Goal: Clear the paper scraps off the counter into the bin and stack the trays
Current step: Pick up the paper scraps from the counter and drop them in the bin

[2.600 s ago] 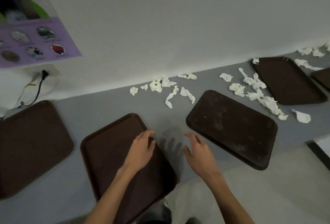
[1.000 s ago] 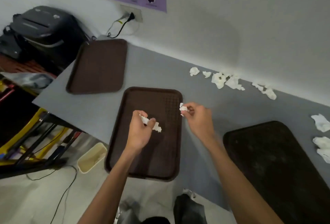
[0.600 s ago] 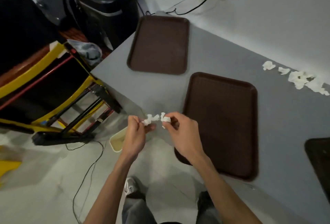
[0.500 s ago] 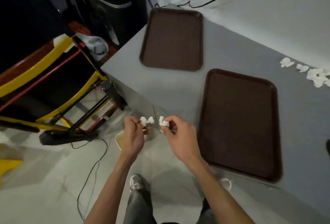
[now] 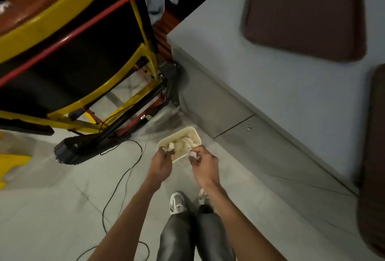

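Note:
A small cream bin (image 5: pixel 166 141) stands on the floor beside the counter's base, with white paper in it. My left hand (image 5: pixel 160 164) hovers over the bin's near left rim, pinching a white paper scrap (image 5: pixel 169 148). My right hand (image 5: pixel 203 166) is over the near right rim, pinching another white scrap (image 5: pixel 193 155). On the grey counter (image 5: pixel 270 77) lies a brown tray (image 5: pixel 304 12) at the top. A second brown tray (image 5: pixel 373 156) shows along the right edge, blurred.
A yellow, red and black metal frame (image 5: pixel 87 58) fills the upper left, with a black foot (image 5: pixel 79 148) on the floor. A black cable (image 5: pixel 123 177) runs across the tiles. My legs and shoes (image 5: pixel 187 219) are below the hands.
The view has swung down from the counter to the floor. Both hands, each with a scrap, have moved off the counter edge and down to just above the bin.

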